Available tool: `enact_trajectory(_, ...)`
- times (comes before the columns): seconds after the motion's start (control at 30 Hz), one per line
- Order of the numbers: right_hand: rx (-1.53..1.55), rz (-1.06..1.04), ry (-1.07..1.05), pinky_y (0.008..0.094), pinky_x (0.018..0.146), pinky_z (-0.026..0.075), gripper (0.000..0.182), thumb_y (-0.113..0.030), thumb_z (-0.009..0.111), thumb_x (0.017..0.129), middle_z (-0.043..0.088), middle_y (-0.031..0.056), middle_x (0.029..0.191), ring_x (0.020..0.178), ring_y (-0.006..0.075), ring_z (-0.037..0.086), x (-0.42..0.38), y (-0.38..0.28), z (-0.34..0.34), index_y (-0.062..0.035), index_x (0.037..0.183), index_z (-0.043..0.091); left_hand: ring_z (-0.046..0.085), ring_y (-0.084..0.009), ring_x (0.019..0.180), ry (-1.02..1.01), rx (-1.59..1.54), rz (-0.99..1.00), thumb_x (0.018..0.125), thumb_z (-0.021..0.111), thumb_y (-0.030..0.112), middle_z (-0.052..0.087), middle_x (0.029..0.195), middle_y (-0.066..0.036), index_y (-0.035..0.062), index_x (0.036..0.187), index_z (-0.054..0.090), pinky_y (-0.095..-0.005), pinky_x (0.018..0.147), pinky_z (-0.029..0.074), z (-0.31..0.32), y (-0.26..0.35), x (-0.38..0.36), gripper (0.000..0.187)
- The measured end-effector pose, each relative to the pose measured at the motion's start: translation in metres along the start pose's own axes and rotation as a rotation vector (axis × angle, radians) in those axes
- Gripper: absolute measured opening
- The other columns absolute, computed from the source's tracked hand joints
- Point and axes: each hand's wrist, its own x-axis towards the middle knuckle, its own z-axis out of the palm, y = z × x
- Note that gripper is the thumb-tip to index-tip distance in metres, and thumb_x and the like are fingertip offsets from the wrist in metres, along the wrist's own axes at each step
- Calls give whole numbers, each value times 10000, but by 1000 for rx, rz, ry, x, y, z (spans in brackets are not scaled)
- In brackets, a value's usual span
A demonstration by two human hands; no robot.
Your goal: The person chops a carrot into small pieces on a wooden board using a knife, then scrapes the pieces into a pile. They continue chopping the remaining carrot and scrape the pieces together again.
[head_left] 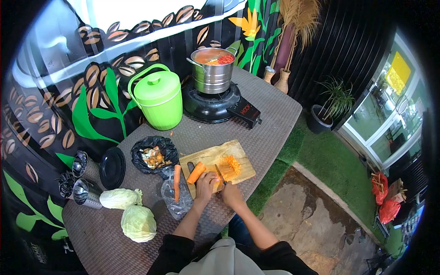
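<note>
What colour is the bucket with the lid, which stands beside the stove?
The bucket is bright lime green; it shows best in the head view.

My bare forearms (189,221) reach forward and converge — left hand (206,184) palm down, fingers bent and bunched, its wrist (199,204) low; right hand (233,196) closed in a grip just beside it, the right arm (257,228) angling in from the right.
</note>
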Motion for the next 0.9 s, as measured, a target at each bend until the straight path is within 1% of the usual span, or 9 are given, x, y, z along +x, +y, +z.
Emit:
enact_trajectory(0.13,-8,73,50,512,747,518,405,-341,444,954,637,302,885,860,440,642,-10,-7,14,54,1021,501,638,-285,819,-29,-25,-10,798,661,20,645,869,-148,-32,899,637,-359,717,502,2,-7,-1,116)
enact_trajectory(0.2,-34,22,114,501,720,526,384,-322,440,955,638,301,869,845,437,646,-2,0,19,54,1004,504,635,-301,818,-18,-67,52,803,659,30,643,873,-156,-32,905,647,-359,711,504,0,-4,-3,119)
enact_trajectory(0.3,-5,-4,13,525,799,486,381,-312,441,954,629,307,946,919,457,617,16,-1,-4,53,1004,537,632,-312,820,-20,-10,106,812,647,28,641,876,-158,-32,917,655,-365,718,504,0,-7,-4,121)
enact_trajectory(0.43,-74,-63,-92,505,795,507,367,-279,437,954,637,306,904,911,434,635,7,-5,-16,67,1060,499,632,-307,830,-16,-8,63,820,633,20,640,879,-161,-30,927,661,-366,723,504,2,-8,-6,122)
enact_trajectory(0.5,-31,53,16,504,784,514,353,-276,434,959,641,297,883,890,431,640,-6,-12,-1,57,1061,487,633,-302,825,-4,1,55,811,642,22,638,869,-160,-28,909,665,-366,720,504,5,-15,-4,112)
enact_trajectory(0.6,-39,63,50,504,763,520,344,-283,432,964,643,287,858,860,426,646,-12,-12,17,47,1053,477,629,-295,807,-21,-122,-4,798,658,31,636,843,-153,-23,885,672,-367,718,502,8,-22,-4,104)
enact_trajectory(0.67,-20,31,87,499,733,525,343,-297,432,967,646,277,838,830,421,650,-3,-7,17,39,1012,486,625,-293,797,-17,-73,33,793,660,32,633,836,-152,-25,872,673,-366,715,499,5,-18,-3,98)
enact_trajectory(0.73,60,-52,40,524,773,493,373,-304,424,961,632,309,902,877,462,622,9,-2,4,59,1015,489,622,-292,786,-15,-27,73,788,663,33,631,828,-150,-27,858,673,-366,711,497,3,-12,-4,93)
enact_trajectory(0.9,-17,-40,-63,518,798,486,404,-306,433,958,623,324,915,897,471,612,21,1,-6,83,1017,522,602,-297,810,-3,42,146,753,655,-17,644,806,-154,-28,849,671,-376,717,485,1,-11,-4,98)
